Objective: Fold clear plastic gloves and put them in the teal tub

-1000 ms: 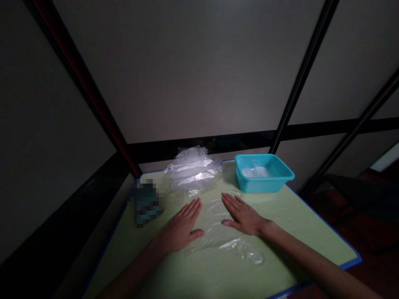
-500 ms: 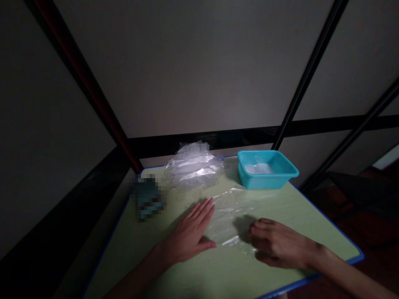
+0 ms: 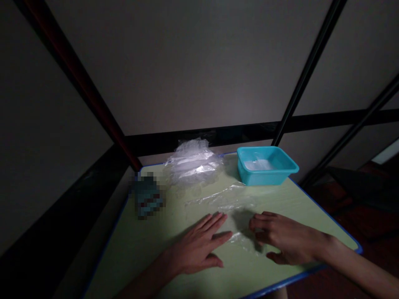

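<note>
A thin, clear piece of plastic film [image 3: 222, 200] lies spread on the table, its edges hard to make out. My left hand [image 3: 199, 245] rests flat at the film's near left side, fingers stretched out. To the right, my right hand [image 3: 280, 236] hovers over or touches the film's near right part. Its fingers are bent and the thumb stands apart from them, with nothing visible between; its fingertips are partly in shadow. Behind, a loose pile of clear crinkled plastic [image 3: 195, 162] sits at the far edge.
A turquoise plastic basket [image 3: 268, 176] with something white and clear inside stands at the far right of the pale green, blue-edged table [image 3: 134, 253]. A blurred-out dark item [image 3: 148, 195] lies at the left edge. Wardrobe-like panels [image 3: 199, 74] rise right behind the table.
My left hand has slid right and toward me across the film. The right hand's thumb has moved away from its fingers, opening the hand.
</note>
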The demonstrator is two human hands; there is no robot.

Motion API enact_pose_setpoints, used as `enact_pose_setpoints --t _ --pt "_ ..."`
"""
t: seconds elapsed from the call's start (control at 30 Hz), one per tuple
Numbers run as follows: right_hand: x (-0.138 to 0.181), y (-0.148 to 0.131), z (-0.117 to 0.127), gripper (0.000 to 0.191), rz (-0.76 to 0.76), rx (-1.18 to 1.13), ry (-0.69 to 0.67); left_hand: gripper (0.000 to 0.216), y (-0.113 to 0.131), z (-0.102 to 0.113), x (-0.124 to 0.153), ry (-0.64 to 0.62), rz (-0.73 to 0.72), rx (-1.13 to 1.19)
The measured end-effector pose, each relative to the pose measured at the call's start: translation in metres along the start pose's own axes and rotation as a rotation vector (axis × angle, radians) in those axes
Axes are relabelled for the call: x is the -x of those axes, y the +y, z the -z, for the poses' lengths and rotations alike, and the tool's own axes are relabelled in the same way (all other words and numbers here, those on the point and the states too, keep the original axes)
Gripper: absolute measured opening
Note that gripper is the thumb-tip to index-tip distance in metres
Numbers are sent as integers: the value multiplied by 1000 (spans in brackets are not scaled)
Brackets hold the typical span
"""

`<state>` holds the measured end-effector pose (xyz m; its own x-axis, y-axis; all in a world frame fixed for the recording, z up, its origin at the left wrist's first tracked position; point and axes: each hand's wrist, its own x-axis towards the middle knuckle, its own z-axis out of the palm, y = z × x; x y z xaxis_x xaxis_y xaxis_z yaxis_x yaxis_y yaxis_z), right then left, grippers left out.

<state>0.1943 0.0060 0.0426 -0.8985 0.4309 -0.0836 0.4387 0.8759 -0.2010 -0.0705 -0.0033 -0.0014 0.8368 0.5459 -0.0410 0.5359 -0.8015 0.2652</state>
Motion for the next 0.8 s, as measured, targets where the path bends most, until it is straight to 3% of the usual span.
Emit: enact_pose_setpoints --t 0.2,0.47,0.63,0.73,0.8 --pt "3 -5 -15 13 34 94 -31 65 -1 -5 -1 31 -32 12" --pt "-35 13 27 12 42 140 61 69 0 -6 -2 42 -37 -2" --pt "-64 33 25 11 -51 144 121 63 3 -5 1 121 -26 -12" --pt "-64 35 17 18 -137 26 215 52 4 -3 2 158 -68 10" --pt "-59 30 12 23 -186 -185 323 51 6 -1 2 143 -127 25"
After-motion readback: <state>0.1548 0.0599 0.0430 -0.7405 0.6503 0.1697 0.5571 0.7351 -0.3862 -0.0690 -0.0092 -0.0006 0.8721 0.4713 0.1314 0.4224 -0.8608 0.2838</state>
